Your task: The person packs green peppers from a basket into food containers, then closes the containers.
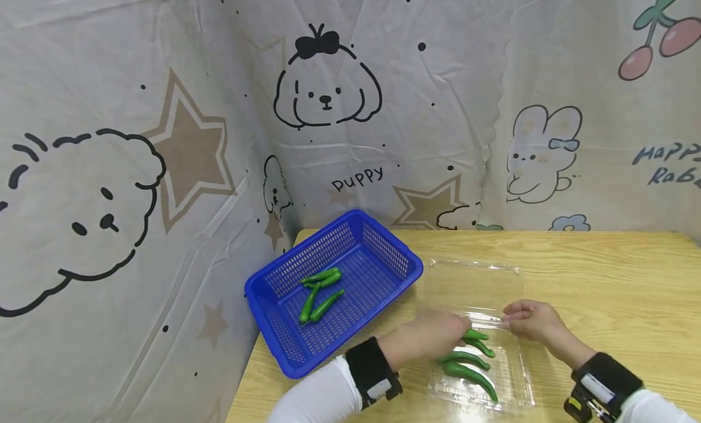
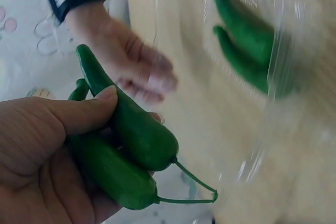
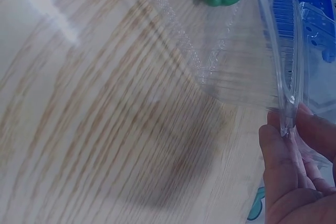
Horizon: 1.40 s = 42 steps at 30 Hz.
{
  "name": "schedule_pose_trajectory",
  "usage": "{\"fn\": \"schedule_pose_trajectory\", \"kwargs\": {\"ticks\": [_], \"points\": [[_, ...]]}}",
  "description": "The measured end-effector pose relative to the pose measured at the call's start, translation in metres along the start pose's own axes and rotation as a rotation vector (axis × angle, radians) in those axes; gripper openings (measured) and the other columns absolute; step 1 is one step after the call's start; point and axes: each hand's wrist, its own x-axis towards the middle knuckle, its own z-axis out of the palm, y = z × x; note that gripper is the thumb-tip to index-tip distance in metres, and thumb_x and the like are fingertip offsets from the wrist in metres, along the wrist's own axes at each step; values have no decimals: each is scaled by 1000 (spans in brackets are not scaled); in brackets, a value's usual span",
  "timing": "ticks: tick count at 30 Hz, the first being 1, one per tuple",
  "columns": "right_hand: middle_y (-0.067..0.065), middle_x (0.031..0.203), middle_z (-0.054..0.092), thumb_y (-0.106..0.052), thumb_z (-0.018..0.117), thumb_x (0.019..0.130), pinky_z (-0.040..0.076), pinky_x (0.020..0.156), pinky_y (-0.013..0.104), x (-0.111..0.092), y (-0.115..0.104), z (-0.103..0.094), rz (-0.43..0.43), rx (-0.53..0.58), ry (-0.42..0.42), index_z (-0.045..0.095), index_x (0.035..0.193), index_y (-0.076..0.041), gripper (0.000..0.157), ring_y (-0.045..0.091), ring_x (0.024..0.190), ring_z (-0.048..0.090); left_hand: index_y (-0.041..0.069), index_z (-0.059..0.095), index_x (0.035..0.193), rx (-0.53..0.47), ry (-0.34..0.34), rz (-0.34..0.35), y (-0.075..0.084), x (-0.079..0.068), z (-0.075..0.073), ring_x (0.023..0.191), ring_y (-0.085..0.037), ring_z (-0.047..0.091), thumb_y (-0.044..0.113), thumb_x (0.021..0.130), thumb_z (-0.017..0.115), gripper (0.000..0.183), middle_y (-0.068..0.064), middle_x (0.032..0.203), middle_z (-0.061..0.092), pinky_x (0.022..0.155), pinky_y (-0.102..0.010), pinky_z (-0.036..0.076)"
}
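- Leftmost hangs a pale cloth (image 1: 213, 58), printed with dog outlines and brown stars; it runs along the side and across the back.
- Next, on the near-left part of the worktop (image 1: 630, 295), a blue basket (image 1: 367, 283) sits at an angle, its walls and floor pierced with small openings.
- Inside it lie four loose green peppers (image 1: 327, 307), gathered on the basket's left half: two side by side, two more just nearer the person.
- Then comes the left hand (image 1: 429, 336), reaching in from a white sleeve (image 1: 317, 395) and a black wristband (image 1: 369, 362). Its grip is pinching two held peppers (image 2: 142, 135), the thumb laid across one; their thin green stems meet at the tips.
- These two are at the left side of the clear container (image 1: 512, 374), which stands right of the basket with its clear lid (image 1: 473, 286) folded open toward the back.
- Within the container's near half rest two curved peppers (image 1: 472, 377), one nearer the person than the other.
- Rightmost, the right hand (image 1: 539, 325) has its grip pinching the container's plastic edge between thumb and fingers, near where lid and tray meet; a second black wristband (image 1: 608, 383) circles that wrist.
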Motion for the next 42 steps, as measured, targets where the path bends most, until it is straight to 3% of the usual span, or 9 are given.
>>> {"fn": "schedule_pose_trajectory", "kwargs": {"ticks": [12,19,26,35,42], "points": [[12,92,69,-9,71,83,56,70,32,1,0,1,13,10,0,51,115,16,45,25,86,67,26,55,88,60,-45,-35,31,20,24,67,1,55,37,91,57,11,15,78,57,46,-20,42],[12,93,69,-8,70,83,56,71,33,1,1,3,8,21,-1,51,115,16,45,23,85,67,30,60,94,83,-68,-54,38,24,48,69,-2,56,31,89,63,6,15,82,59,49,-23,44],[13,93,69,-9,71,82,56,72,33,2,1,5,11,24,5,51,116,16,47,23,85,68,31,61,91,178,-68,-39,41,28,70,68,-3,56,29,87,65,7,14,81,59,52,-23,46],[14,94,69,-9,70,84,56,70,31,2,5,4,3,-12,4,52,116,15,45,20,83,67,27,54,94,179,-98,-103,40,35,73,66,-2,55,39,91,59,14,14,80,56,49,-22,44],[13,93,69,-9,70,84,56,68,30,3,6,5,-10,-27,9,52,116,15,44,21,83,67,28,54,99,191,-86,-132,35,38,72,72,-2,57,52,82,64,31,15,86,58,52,-23,45]]}}
